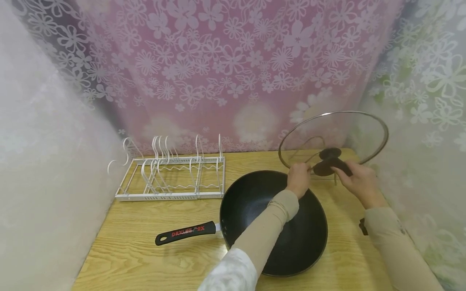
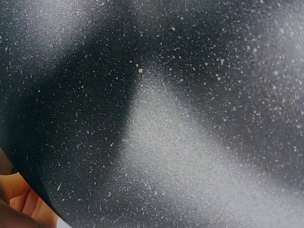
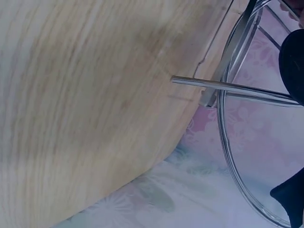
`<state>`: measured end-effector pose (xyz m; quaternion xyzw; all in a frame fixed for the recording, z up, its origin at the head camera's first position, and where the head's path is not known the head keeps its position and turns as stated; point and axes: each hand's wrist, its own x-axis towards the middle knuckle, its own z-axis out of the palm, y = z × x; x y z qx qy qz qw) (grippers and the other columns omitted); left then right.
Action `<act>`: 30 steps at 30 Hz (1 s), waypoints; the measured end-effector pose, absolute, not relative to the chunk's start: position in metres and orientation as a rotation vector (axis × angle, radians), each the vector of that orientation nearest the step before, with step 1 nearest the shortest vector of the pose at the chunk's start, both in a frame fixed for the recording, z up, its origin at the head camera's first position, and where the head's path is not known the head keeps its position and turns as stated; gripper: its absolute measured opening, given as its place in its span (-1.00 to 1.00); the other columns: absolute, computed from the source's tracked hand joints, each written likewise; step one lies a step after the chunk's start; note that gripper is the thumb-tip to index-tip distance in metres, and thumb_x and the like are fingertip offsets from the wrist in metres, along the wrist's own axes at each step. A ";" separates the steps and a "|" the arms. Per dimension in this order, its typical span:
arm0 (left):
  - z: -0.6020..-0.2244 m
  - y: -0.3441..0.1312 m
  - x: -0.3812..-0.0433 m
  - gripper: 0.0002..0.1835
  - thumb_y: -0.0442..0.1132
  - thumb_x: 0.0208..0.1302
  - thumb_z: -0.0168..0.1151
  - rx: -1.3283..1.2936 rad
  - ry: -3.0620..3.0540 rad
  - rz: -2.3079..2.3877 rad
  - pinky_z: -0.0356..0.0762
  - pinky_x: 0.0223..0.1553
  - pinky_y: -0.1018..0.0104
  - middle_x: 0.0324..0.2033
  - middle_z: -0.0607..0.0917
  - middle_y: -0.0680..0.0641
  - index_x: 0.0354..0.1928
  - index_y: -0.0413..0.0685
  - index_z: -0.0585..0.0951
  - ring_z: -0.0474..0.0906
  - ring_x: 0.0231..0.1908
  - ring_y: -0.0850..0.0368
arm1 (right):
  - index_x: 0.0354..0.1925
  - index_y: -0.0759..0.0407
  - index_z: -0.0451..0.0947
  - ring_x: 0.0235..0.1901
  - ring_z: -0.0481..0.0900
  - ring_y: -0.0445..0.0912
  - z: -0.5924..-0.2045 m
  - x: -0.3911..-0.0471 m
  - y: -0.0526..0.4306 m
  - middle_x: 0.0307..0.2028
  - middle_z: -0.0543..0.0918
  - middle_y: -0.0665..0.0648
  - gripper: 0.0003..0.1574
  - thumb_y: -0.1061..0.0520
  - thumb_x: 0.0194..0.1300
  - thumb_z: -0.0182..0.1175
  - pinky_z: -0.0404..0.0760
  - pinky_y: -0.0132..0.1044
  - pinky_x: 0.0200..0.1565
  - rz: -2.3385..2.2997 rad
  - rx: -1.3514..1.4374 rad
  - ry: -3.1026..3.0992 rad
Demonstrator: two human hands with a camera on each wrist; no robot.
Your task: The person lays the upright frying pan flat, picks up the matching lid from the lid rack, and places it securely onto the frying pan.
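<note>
My right hand (image 1: 360, 182) grips the black knob (image 1: 340, 163) of a round glass lid (image 1: 378, 147), which is tilted up above the back right of the table. Beside the knob, my left hand (image 1: 299, 178) has its fingers curled on a thin metal wire stand (image 1: 335, 180). Parts of the stand show through the glass. In the right wrist view, the stand's metal rod (image 3: 199, 82) crosses the lid's rim (image 3: 225, 135). A black wok (image 1: 298, 246) sits under my left forearm. Its inner surface (image 2: 166, 118) fills most of the left wrist view, with some fingers at the lower left.
The wok's black handle (image 1: 185, 233) points left. A white wire rack (image 1: 160, 197) with upright loops stands at the back left of the wooden table (image 1: 145, 258). Flower-patterned curtains (image 1: 233, 81) enclose the back and sides. A small dark object (image 1: 363, 226) shows beside my right sleeve.
</note>
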<state>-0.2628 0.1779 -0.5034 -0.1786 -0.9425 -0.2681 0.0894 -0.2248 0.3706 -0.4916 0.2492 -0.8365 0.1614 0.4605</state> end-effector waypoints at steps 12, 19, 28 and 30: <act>-0.502 0.178 -0.262 -0.88 -0.22 0.33 0.31 -0.507 -2.827 -0.864 0.57 -0.38 0.53 -0.30 0.77 0.15 -0.19 0.15 0.79 0.68 -0.33 0.29 | -0.57 0.34 0.46 -0.88 0.30 -0.05 -0.482 -0.224 0.366 -0.78 0.45 0.17 -0.33 -0.21 0.37 0.20 0.18 -0.26 -0.83 0.369 0.589 -1.974; -0.501 0.177 -0.262 -0.86 -0.21 0.34 0.31 -0.486 -2.844 -0.915 0.57 -0.38 0.52 -0.27 0.77 0.16 -0.15 0.14 0.79 0.68 -0.31 0.29 | -0.53 0.38 0.53 -0.88 0.37 0.04 -0.473 -0.222 0.368 -0.73 0.54 0.27 -0.40 -0.15 0.29 0.23 0.24 -0.20 -0.81 0.389 0.515 -1.961; -0.498 0.176 -0.262 -0.89 -0.22 0.33 0.31 -0.519 -2.835 -0.868 0.53 -0.44 0.52 -0.36 0.77 0.12 -0.24 0.08 0.80 0.66 -0.37 0.27 | -0.43 0.42 0.61 -0.87 0.39 0.05 -0.460 -0.218 0.365 -0.66 0.61 0.32 -0.40 -0.16 0.28 0.23 0.28 -0.09 -0.79 0.381 0.487 -1.960; -0.496 0.176 -0.263 -0.89 -0.25 0.34 0.30 -0.538 -2.832 -0.877 0.52 -0.45 0.53 -0.37 0.76 0.12 -0.25 0.05 0.79 0.65 -0.38 0.28 | -0.48 0.41 0.58 -0.88 0.32 0.01 -0.457 -0.218 0.364 -0.69 0.59 0.31 -0.37 -0.18 0.29 0.22 0.25 -0.11 -0.81 0.366 0.480 -1.953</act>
